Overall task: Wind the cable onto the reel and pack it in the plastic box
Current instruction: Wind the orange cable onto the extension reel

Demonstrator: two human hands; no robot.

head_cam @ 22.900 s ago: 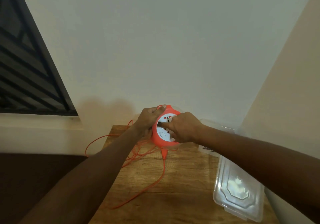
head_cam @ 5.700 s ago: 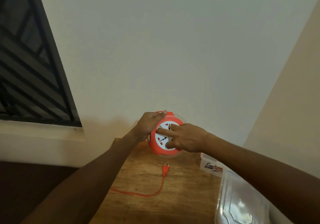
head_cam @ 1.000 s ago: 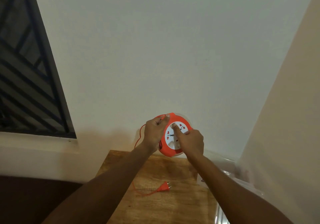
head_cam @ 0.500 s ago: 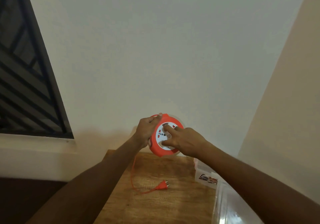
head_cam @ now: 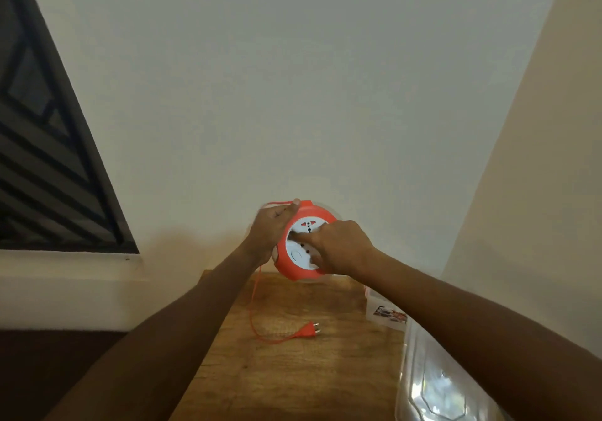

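An orange reel (head_cam: 294, 269) with a white socket face is held upright above the far end of the wooden table (head_cam: 293, 375). My left hand (head_cam: 272, 230) grips its left rim, with cable passing over the fingers. My right hand (head_cam: 338, 248) lies on the white face, fingers pressed to it. A short length of orange cable (head_cam: 252, 306) hangs from the reel to the table and ends in a plug (head_cam: 308, 329) lying flat. The clear plastic box (head_cam: 387, 314), with a printed label, stands at the table's right; my right forearm hides part of it.
A clear plastic lid (head_cam: 436, 388) lies at the table's near right. A plain wall rises right behind the table, a side wall closes in on the right, and a dark barred window (head_cam: 49, 160) sits on the left.
The loose cable on the table has become shorter over the earlier frames. In the last second my right hand has shifted around the white face, and the plug has stayed on the table.
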